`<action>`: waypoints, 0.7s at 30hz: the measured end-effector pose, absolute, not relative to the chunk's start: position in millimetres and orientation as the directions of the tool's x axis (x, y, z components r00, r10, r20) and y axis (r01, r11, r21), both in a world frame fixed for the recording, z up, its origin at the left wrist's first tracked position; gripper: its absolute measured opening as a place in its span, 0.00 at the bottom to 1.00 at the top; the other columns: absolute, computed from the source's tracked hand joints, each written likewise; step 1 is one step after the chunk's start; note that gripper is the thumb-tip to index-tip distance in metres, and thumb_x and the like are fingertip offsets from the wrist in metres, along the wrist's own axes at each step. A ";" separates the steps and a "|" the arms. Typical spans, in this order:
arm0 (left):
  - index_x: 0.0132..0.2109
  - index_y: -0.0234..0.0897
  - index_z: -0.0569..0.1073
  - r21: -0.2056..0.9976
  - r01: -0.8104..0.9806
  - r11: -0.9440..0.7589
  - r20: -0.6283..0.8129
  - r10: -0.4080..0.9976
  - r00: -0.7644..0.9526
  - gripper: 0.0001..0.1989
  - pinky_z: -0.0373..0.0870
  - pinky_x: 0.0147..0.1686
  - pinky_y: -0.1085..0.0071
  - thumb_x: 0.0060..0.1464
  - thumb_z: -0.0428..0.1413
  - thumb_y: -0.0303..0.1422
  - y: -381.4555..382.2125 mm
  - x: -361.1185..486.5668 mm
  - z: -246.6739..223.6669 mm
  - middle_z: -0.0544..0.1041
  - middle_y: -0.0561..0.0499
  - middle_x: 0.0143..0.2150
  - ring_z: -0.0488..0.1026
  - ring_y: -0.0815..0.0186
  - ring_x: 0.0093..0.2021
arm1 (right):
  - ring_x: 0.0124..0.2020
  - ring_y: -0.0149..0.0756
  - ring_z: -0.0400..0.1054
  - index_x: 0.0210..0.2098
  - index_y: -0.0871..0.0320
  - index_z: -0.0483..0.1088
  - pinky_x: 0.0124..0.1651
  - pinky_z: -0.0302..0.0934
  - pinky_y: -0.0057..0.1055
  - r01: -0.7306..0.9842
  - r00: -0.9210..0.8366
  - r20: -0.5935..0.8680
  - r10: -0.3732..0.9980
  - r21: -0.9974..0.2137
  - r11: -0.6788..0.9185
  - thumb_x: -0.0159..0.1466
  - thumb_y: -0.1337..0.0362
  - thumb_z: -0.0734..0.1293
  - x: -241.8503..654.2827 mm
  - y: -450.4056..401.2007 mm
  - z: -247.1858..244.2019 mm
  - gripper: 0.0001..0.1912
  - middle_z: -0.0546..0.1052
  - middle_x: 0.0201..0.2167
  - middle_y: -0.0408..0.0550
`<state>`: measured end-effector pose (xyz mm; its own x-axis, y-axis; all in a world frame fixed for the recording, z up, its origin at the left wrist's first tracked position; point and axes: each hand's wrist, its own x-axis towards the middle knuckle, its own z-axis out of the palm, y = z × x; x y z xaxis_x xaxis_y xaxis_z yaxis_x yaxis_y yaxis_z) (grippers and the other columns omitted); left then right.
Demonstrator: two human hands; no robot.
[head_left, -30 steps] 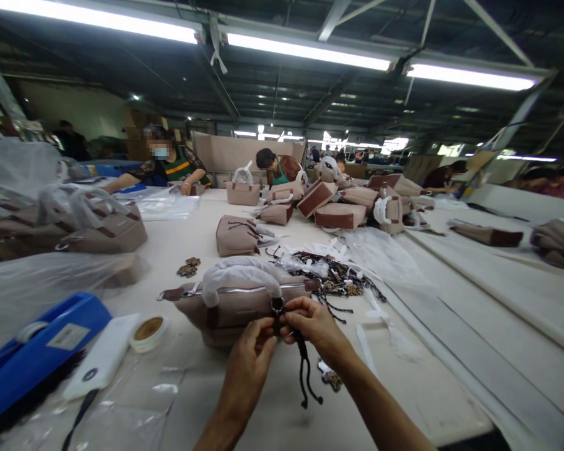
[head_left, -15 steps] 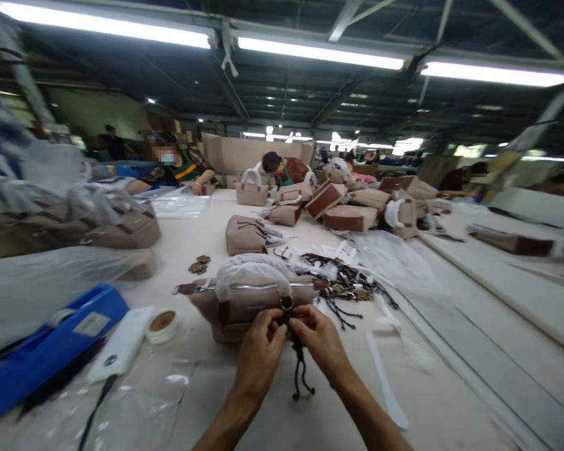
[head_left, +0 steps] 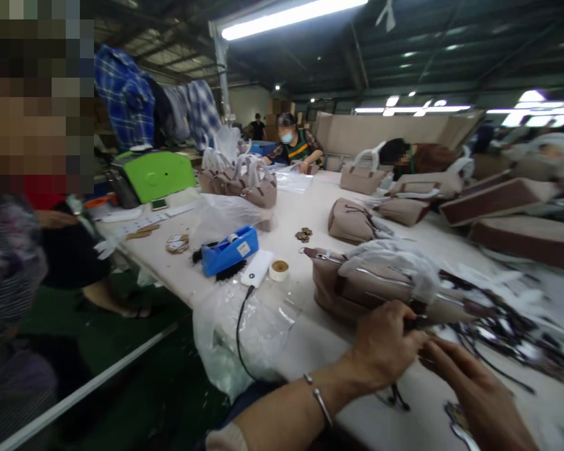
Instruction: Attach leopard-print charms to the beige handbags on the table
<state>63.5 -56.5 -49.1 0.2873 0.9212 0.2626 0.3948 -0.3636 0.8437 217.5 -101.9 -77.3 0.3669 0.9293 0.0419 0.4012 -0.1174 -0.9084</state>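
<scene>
A taupe handbag (head_left: 329, 285) lies on the table before me, its zip along the top and its handles (head_left: 380, 254) wrapped in white. My left hand (head_left: 388, 344) is closed on a dark cord at the base of the near handle. Knotted ends of the black cord (head_left: 397, 398) dangle below my fingers. My right hand (head_left: 474, 385) meets the left thumb with its fingertips pressed together; what lies between them is hidden. Beneath the right palm, a small shiny piece (head_left: 458, 416) shows.
Left of the bag are a tape roll (head_left: 279, 270), a white device (head_left: 258, 268) with a cable and a blue tape dispenser (head_left: 230, 250). Black cords (head_left: 507, 326) lie to the right. More handbags (head_left: 517, 203) are heaped behind. A person (head_left: 9, 282) stands at left; co-workers sit opposite.
My view has swung left, bringing the table's left edge and a standing person into sight. Both hands stay at the bag's handle; the right fingers have lowered and straightened somewhat.
</scene>
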 end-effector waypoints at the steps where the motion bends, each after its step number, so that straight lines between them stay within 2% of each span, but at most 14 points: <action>1: 0.44 0.41 0.74 0.842 0.397 -0.365 0.266 0.922 0.283 0.11 0.70 0.45 0.67 0.52 0.56 0.34 -58.8 60.2 -46.8 0.79 0.48 0.44 0.75 0.59 0.45 | 0.35 0.48 0.76 0.35 0.53 0.77 0.32 0.69 0.35 0.400 0.393 0.024 0.919 -0.905 -0.147 0.52 0.48 0.69 220.5 -110.8 -82.6 0.18 0.81 0.33 0.51; 2: 0.43 0.42 0.74 0.836 0.420 -0.353 0.259 0.929 0.264 0.10 0.70 0.46 0.68 0.52 0.56 0.32 -60.7 56.2 -45.1 0.79 0.50 0.43 0.75 0.60 0.43 | 0.34 0.48 0.75 0.35 0.54 0.77 0.31 0.68 0.36 0.417 0.394 0.002 0.919 -0.891 -0.177 0.52 0.48 0.69 225.2 -120.8 -87.6 0.18 0.80 0.31 0.50; 5: 0.46 0.38 0.70 0.854 0.361 -0.374 0.242 0.901 0.361 0.11 0.69 0.46 0.60 0.55 0.50 0.32 -56.2 44.1 -48.0 0.77 0.45 0.44 0.75 0.57 0.43 | 0.28 0.45 0.73 0.34 0.56 0.75 0.31 0.67 0.38 0.432 0.449 0.021 0.893 -0.880 -0.196 0.59 0.50 0.65 249.2 -151.5 -101.1 0.16 0.78 0.26 0.47; 7: 0.47 0.40 0.69 0.845 0.374 -0.382 0.233 0.893 0.386 0.12 0.69 0.47 0.60 0.57 0.49 0.36 -46.2 40.7 -55.0 0.77 0.46 0.45 0.75 0.57 0.44 | 0.33 0.46 0.74 0.33 0.55 0.75 0.39 0.67 0.40 0.512 0.548 0.155 0.822 -0.840 -0.183 0.60 0.54 0.63 271.3 -170.2 -109.2 0.13 0.79 0.29 0.47; 9: 0.49 0.42 0.67 0.802 0.436 -0.408 0.227 0.884 0.409 0.14 0.69 0.47 0.60 0.58 0.49 0.40 -39.0 40.6 -60.2 0.77 0.47 0.46 0.75 0.57 0.45 | 0.37 0.47 0.73 0.33 0.54 0.75 0.44 0.66 0.42 0.551 0.630 0.227 0.742 -0.805 -0.222 0.61 0.56 0.63 291.9 -186.3 -117.2 0.11 0.79 0.32 0.48; 13: 0.50 0.43 0.68 0.731 0.543 -0.413 0.193 0.889 0.416 0.17 0.72 0.41 0.63 0.56 0.49 0.45 -39.5 43.3 -58.0 0.78 0.49 0.46 0.78 0.58 0.40 | 0.43 0.48 0.71 0.36 0.54 0.75 0.49 0.64 0.45 0.584 0.656 0.281 0.701 -0.777 -0.235 0.61 0.58 0.64 310.5 -199.2 -132.9 0.10 0.78 0.37 0.52; 15: 0.49 0.45 0.69 0.696 0.599 -0.396 0.172 0.902 0.396 0.18 0.74 0.39 0.64 0.54 0.50 0.46 -39.1 45.4 -57.4 0.79 0.50 0.44 0.78 0.58 0.38 | 0.50 0.49 0.68 0.43 0.55 0.74 0.56 0.61 0.45 0.662 0.551 0.323 0.769 -0.731 -0.167 0.61 0.58 0.65 308.1 -195.0 -137.4 0.13 0.76 0.46 0.54; 18: 0.47 0.48 0.71 0.642 0.675 -0.364 0.180 0.927 0.329 0.19 0.75 0.35 0.65 0.52 0.52 0.49 -31.6 45.6 -67.5 0.81 0.53 0.41 0.79 0.57 0.36 | 0.60 0.50 0.59 0.54 0.51 0.69 0.63 0.52 0.49 0.824 0.138 0.332 0.933 -0.561 0.078 0.60 0.53 0.68 300.9 -181.0 -135.3 0.24 0.68 0.58 0.53; 20: 0.45 0.49 0.72 0.602 0.710 -0.365 0.240 0.931 0.275 0.17 0.75 0.33 0.66 0.51 0.52 0.50 -24.1 42.6 -80.7 0.82 0.53 0.38 0.80 0.56 0.34 | 0.60 0.49 0.59 0.56 0.46 0.67 0.65 0.48 0.50 0.852 -0.121 0.259 0.958 -0.468 0.234 0.60 0.51 0.68 302.0 -168.4 -130.8 0.25 0.68 0.59 0.49; 21: 0.43 0.49 0.73 0.586 0.720 -0.372 0.279 0.927 0.252 0.16 0.76 0.32 0.67 0.51 0.51 0.50 -20.4 40.5 -87.9 0.83 0.53 0.36 0.80 0.56 0.33 | 0.60 0.47 0.60 0.56 0.44 0.66 0.65 0.48 0.49 0.857 -0.179 0.234 0.955 -0.439 0.269 0.62 0.52 0.67 305.7 -161.4 -129.1 0.23 0.69 0.57 0.47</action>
